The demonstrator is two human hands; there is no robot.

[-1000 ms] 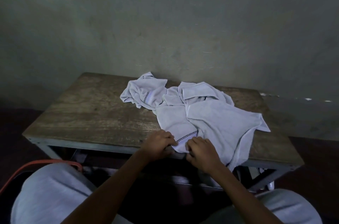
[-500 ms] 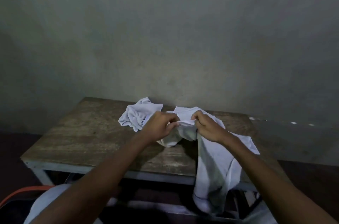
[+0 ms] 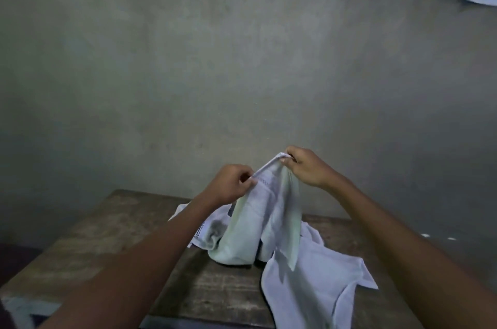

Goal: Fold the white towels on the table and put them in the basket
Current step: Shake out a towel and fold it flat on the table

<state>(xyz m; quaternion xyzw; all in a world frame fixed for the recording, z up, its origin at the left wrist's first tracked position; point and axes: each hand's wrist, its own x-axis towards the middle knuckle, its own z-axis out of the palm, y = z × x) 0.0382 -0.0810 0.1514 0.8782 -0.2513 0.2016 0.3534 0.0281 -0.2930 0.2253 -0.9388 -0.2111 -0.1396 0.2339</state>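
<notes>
Head view, left hand [image 3: 231, 185] and right hand [image 3: 305, 167] each pinching the top edge of a white towel [image 3: 258, 221], lifted above the bench [image 3: 113, 242], other towels [image 3: 317, 283] lying crumpled on the bench beneath it

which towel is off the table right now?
The towel pinched by the left hand and right hand; the other towels lie on the table.

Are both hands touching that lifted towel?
Touching. The head view shows the left hand and right hand each pinching the lifted towel's top edge.
</notes>
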